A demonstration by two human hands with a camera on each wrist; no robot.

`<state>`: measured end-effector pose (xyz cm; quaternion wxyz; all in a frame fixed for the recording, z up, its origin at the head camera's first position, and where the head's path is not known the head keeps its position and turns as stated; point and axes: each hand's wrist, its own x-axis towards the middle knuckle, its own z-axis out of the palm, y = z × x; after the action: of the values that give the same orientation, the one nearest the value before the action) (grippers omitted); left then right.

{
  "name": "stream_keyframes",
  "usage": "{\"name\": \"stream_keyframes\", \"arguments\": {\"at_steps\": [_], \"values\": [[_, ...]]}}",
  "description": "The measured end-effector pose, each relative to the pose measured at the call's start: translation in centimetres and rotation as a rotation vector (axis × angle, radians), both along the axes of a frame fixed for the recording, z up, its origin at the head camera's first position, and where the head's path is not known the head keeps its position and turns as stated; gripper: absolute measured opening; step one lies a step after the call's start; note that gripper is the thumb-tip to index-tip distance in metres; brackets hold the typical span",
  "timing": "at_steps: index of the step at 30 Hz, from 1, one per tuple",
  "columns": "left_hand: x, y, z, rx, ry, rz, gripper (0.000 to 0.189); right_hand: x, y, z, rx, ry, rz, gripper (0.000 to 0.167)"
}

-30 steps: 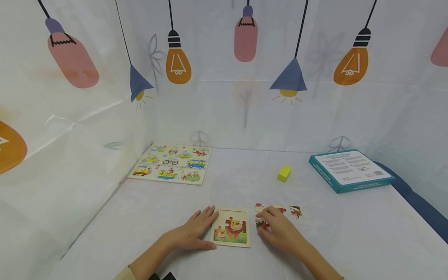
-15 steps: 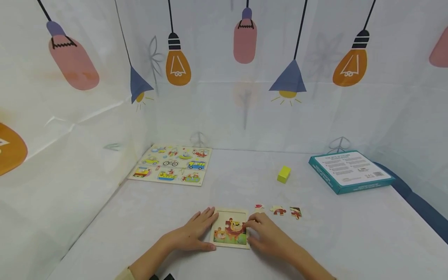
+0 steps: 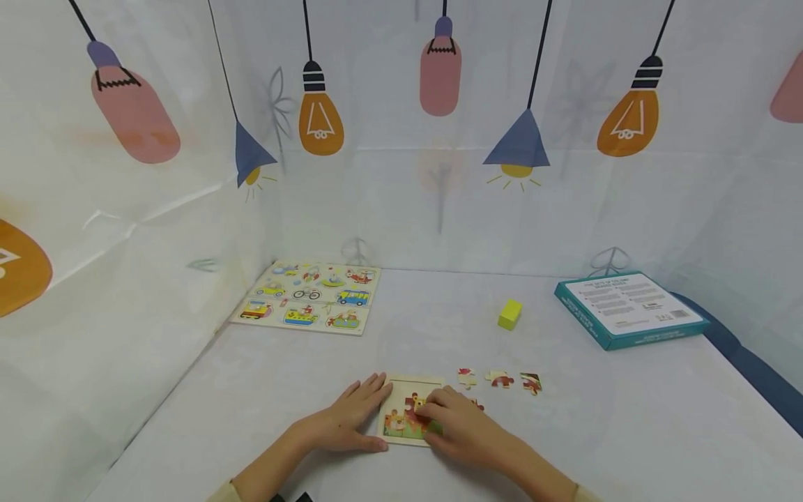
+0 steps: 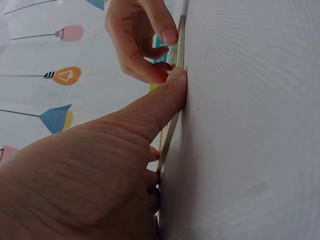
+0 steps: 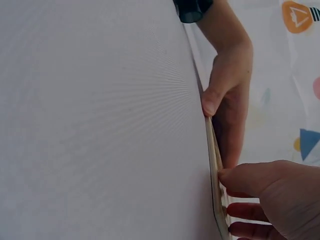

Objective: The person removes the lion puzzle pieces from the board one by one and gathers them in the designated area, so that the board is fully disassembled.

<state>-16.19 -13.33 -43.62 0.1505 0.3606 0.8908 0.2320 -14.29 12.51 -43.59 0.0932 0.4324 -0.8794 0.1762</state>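
A wooden tray puzzle (image 3: pixel 394 399) with a lion and cub picture lies on the white table. My left hand (image 3: pixel 351 418) rests along its left side, fingers stretched at the upper left and thumb at the lower left corner. My right hand (image 3: pixel 461 425) reaches over the tray's right half, its bent fingertips on the lion picture and hiding part of it. In the right wrist view, the right thumb (image 5: pixel 245 177) is at the tray's edge, with the other fingers spread over the board. A loose jigsaw piece (image 3: pixel 479 404) shows partly from behind the right hand.
Three jigsaw pieces lie in a row beyond the right hand, the middle piece (image 3: pixel 500 379) among them. Farther back are a yellow block (image 3: pixel 509 314), a vehicle puzzle board (image 3: pixel 314 296) and a teal-edged box (image 3: pixel 630 307). A lamp-patterned sheet (image 3: pixel 408 195) stands behind.
My right hand has moved left from the loose pieces onto the tray's right half, covering part of the lion. The left hand has stayed at the tray's left edge.
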Motion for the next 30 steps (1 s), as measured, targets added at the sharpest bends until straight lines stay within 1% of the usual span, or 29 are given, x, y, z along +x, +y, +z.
{"name": "stream_keyframes", "arguments": {"at_steps": [1, 3, 7, 11, 14, 17, 24, 30], "values": [[0.0, 0.0, 0.0, 0.003, 0.000, -0.002, 0.091, -0.1, -0.1, 0.0, -0.008, 0.007, 0.006, 0.024], [0.0, 0.0, -0.1, 0.009, 0.006, -0.006, 0.091, -0.2, -0.4, 0.0, -0.021, -0.006, 0.015, 0.022], [0.1, -0.1, -0.3, 0.014, 0.010, -0.011, 0.091, -0.5, -0.7, 0.1, -0.028, -0.103, 0.005, 0.019], [0.1, -0.1, -0.3, 0.004, 0.004, -0.004, 0.092, -0.8, -0.9, 0.2, -0.012, -0.204, -0.052, 0.028], [0.0, 0.0, -0.3, -0.005, 0.000, 0.002, 0.092, -1.1, -1.0, 0.1, 0.008, -0.233, -0.098, 0.037], [-0.1, 0.0, -0.2, -0.007, 0.005, 0.002, 0.092, -1.2, -1.1, -0.1, 0.008, -0.238, -0.121, 0.039], [-0.1, -0.1, -0.3, 0.013, 0.039, -0.023, 0.091, -1.2, -1.6, -0.6, 0.003, -0.134, -0.139, 0.034], [-0.1, -0.1, -0.3, 0.015, 0.018, -0.024, 0.091, -1.1, -2.0, -1.0, 0.025, -0.115, -0.168, 0.032]]}}
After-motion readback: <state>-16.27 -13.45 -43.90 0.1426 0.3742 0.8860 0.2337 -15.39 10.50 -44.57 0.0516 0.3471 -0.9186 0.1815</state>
